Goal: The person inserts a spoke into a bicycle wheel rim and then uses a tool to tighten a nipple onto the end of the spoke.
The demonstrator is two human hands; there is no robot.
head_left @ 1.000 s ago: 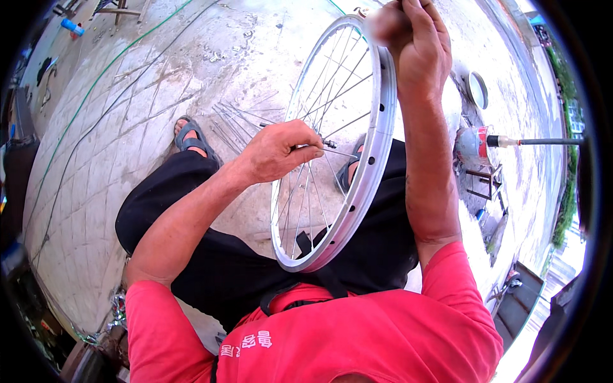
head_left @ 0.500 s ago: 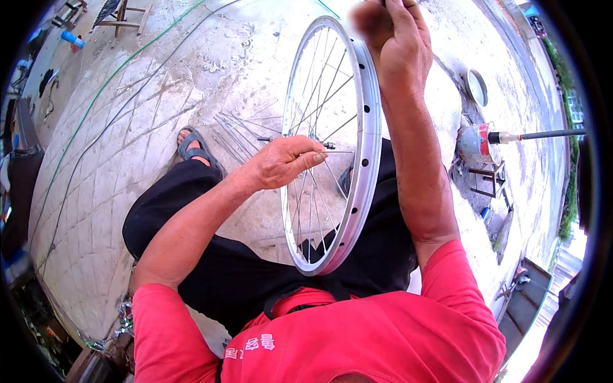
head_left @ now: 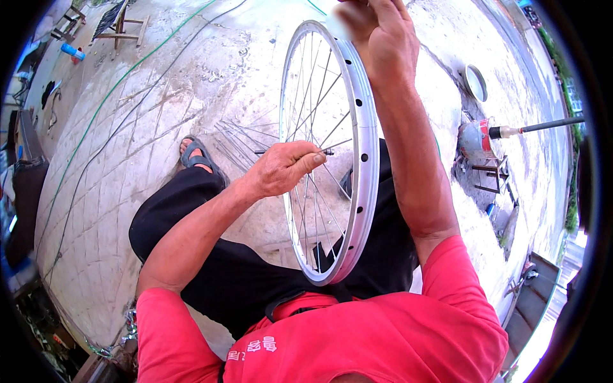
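A silver bicycle wheel rim [head_left: 364,172] with thin spokes stands upright between my knees, its lower edge near my lap. My right hand [head_left: 380,32] grips the top of the rim. My left hand [head_left: 281,167] is closed at the middle of the wheel, pinching a spoke end by the hub axle [head_left: 327,152]. A fan of loose spokes [head_left: 239,137] lies on the concrete just beyond my left hand. I sit in black trousers and a red shirt, my left sandalled foot [head_left: 195,156] on the ground.
A green hose [head_left: 96,118] and dark cables run across the cracked concrete at left. A wooden stool [head_left: 121,19] stands far left. At right are a round bowl [head_left: 476,82], a can with a long rod [head_left: 543,126] and a small metal stand [head_left: 488,179].
The wheel and both hands sit lower and more central in view than a second ago. My left hand stays closed at the hub; my right hand keeps its hold on the rim's top.
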